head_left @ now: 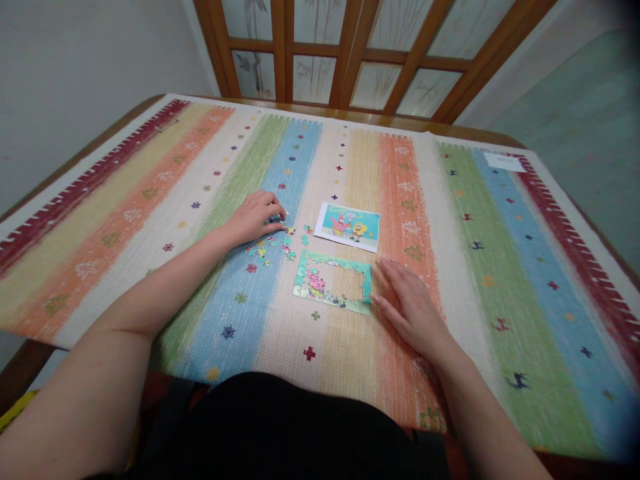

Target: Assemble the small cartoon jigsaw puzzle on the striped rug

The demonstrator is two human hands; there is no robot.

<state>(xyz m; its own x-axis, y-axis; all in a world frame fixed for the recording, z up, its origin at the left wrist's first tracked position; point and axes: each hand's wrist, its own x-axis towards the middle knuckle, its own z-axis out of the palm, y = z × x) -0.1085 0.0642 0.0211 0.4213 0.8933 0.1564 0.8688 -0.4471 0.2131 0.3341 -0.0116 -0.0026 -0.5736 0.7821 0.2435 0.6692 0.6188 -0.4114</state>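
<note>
A small, partly assembled jigsaw puzzle (333,283) lies on the striped cloth in front of me, its border joined and its middle open. Loose puzzle pieces (273,247) are scattered just left of it. My left hand (256,217) rests among them with its fingers curled and pinched on a piece near the far edge of the pile. Flat on the cloth lies my right hand (410,303), fingers stretched out, touching the puzzle's right edge. A cartoon reference picture (349,227) lies just beyond the puzzle.
A striped, multicoloured tablecloth (450,220) covers a wooden table. A small white paper label (504,162) sits at the far right corner. Behind the table stands a wooden-framed screen with frosted panes (350,53).
</note>
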